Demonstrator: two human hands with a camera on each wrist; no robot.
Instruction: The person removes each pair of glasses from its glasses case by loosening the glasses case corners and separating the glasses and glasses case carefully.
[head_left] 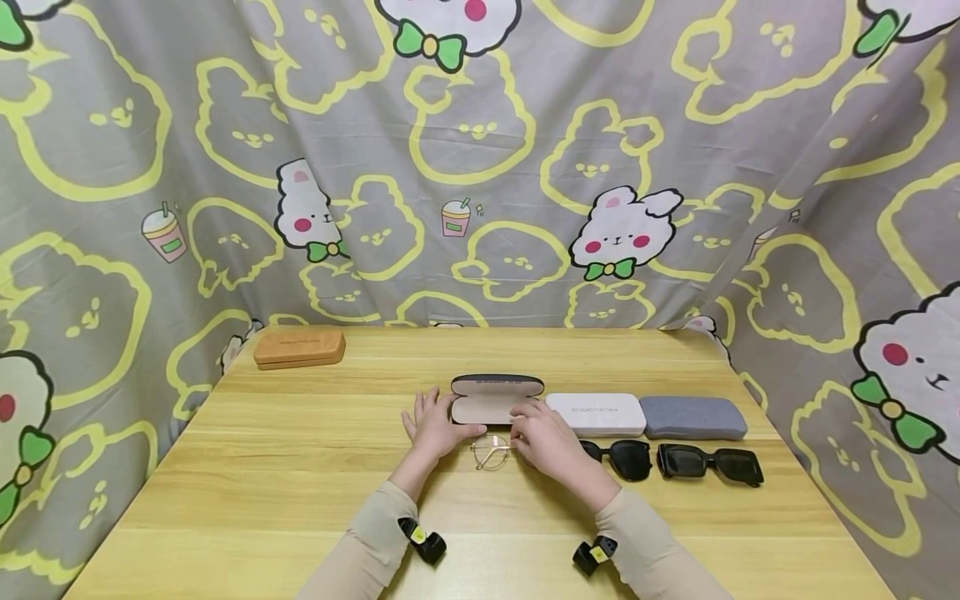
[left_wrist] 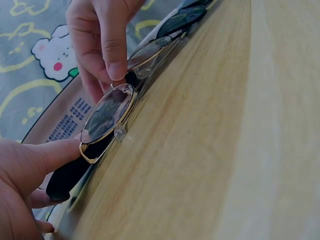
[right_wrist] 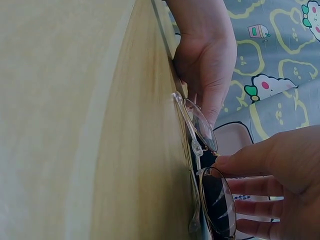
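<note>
A pair of thin gold-rimmed eyeglasses (head_left: 489, 452) with clear lenses lies on the table, temples folded, before an open glasses case (head_left: 483, 409) with a dark outside and pale lining. My right hand (head_left: 552, 440) pinches the glasses at the bridge, as the left wrist view shows, where the fingertips (left_wrist: 117, 71) meet the frame. On the other side, the left hand (head_left: 437, 427) rests by the case's left end with its fingers spread. Its thumb (left_wrist: 62, 152) touches the outer corner of the gold rim. Part of the case's front is hidden behind the right hand.
Right of the open case sit a white glasses case (head_left: 596, 414) and a grey-blue case (head_left: 693, 417). Two pairs of black sunglasses, one partly behind the right forearm (head_left: 630, 460) and another farther right (head_left: 708, 463), lie before them. An orange-brown case (head_left: 300, 347) stands far left, near the curtain (head_left: 360, 125).
</note>
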